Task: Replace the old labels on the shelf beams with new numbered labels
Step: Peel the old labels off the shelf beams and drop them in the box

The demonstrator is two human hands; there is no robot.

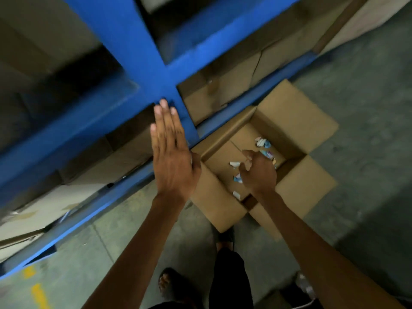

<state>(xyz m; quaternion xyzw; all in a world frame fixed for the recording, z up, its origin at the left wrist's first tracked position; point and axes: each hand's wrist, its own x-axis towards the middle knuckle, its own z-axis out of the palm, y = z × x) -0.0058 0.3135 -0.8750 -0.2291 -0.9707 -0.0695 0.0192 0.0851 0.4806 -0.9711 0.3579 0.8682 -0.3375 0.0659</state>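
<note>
A blue shelf upright [124, 41] crosses blue beams [73, 128] in the upper half of the view. My left hand [169, 152] is flat with straight fingers, its fingertips at the foot of the upright where the beam meets it. My right hand [258, 172] hovers over an open cardboard box [296, 121] on the floor, fingers loosely curled, with nothing plainly held. Several torn white and blue label scraps [263, 143] lie in the bottom of the box. No label shows on the beams; the picture is blurred.
Cardboard cartons [225, 90] fill the shelf bays behind the beams. The concrete floor [367, 130] stretches to the right of the box, with yellow paint marks [38, 293] at the lower left. My feet and dark trousers [227, 275] show at the bottom.
</note>
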